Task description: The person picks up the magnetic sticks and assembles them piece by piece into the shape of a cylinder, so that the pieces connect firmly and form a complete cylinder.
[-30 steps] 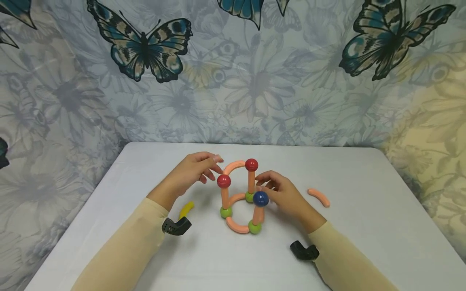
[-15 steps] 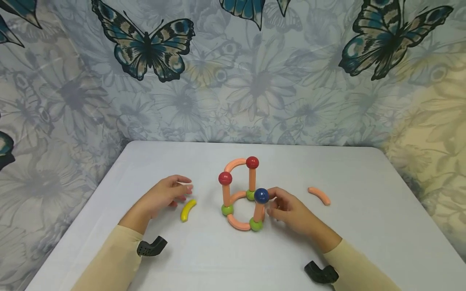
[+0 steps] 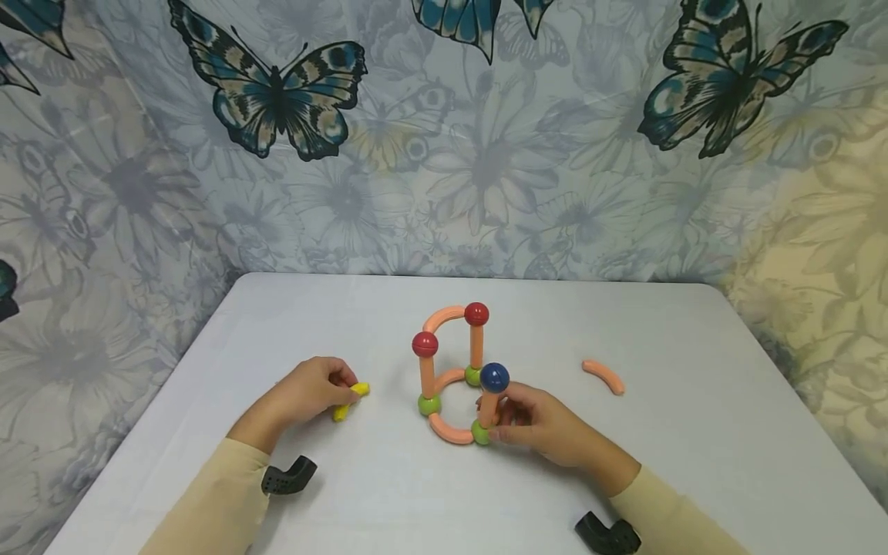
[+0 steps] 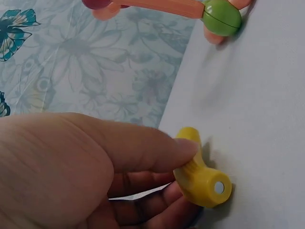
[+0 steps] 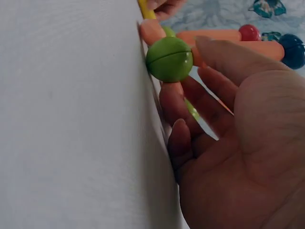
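My left hand (image 3: 305,397) pinches a yellow curved magnetic stick (image 4: 202,186) between thumb and fingers, at the table's left. A metal disc shows in the stick's near end in the left wrist view. At the middle stands a structure of orange sticks and balls, with green balls (image 5: 169,59) at its base and two red balls (image 3: 476,314) on top, joined by an orange arch (image 3: 442,316). A blue ball (image 3: 495,378) caps the front upright orange stick (image 3: 489,408). My right hand (image 3: 555,428) holds this upright low down, thumb in front, fingers partly hidden behind.
A loose orange curved stick (image 3: 603,376) lies to the right on the white table (image 3: 694,462). Behind the table hangs a butterfly-and-flower patterned backdrop (image 3: 486,169). Black wrist mounts (image 3: 288,475) sit on both sleeves.
My left hand has moved from beside the upper red ball down to the yellow stick and taken it. My right hand has shifted lower and closed around the front upright.
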The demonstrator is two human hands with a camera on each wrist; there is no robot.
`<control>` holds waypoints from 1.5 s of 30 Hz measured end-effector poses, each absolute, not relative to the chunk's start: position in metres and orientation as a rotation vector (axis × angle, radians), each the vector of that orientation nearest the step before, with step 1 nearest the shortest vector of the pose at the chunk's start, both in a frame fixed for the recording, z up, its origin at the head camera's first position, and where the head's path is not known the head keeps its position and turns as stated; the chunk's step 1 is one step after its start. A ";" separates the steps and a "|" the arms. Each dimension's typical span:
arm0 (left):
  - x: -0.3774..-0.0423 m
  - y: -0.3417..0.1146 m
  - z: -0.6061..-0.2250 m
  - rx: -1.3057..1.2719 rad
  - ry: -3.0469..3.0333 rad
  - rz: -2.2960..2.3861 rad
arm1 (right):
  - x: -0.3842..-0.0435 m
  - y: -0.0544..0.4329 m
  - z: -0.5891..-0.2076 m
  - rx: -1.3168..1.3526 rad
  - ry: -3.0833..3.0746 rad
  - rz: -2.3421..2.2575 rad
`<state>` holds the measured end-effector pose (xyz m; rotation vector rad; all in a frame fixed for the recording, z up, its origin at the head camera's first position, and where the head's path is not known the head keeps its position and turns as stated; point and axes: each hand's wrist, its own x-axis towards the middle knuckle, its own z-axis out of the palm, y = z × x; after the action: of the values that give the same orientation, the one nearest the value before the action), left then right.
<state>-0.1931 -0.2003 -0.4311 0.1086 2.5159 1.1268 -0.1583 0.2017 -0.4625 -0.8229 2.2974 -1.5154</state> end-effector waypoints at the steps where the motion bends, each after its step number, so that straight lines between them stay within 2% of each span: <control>1: -0.193 -0.201 -0.431 0.104 2.524 1.120 | -0.157 0.201 -0.463 -0.825 2.294 -1.518; 8: -0.191 -0.197 -0.422 0.069 2.338 1.390 | -0.155 0.199 -0.467 -0.865 2.287 -1.550; 11: -0.184 -0.189 -0.413 0.130 2.168 1.566 | -0.155 0.197 -0.468 -0.874 2.277 -1.567; 15: -0.172 -0.170 -0.399 0.234 1.934 1.752 | -0.154 0.196 -0.467 -0.897 2.262 -1.603; 21: -0.157 -0.134 -0.397 0.215 1.709 1.941 | -0.155 0.194 -0.465 -0.947 2.226 -1.629; 28: -0.151 -0.109 -0.403 0.140 1.600 2.041 | -0.156 0.194 -0.464 -0.962 2.203 -1.625; 45: -0.146 -0.099 -0.399 0.124 1.474 2.139 | -0.153 0.187 -0.460 -1.009 2.244 -1.593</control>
<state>-0.1464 -0.0994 -0.3991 0.1236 1.4739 2.1389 -0.1528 0.1871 -0.4604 -1.0091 2.2443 -1.5931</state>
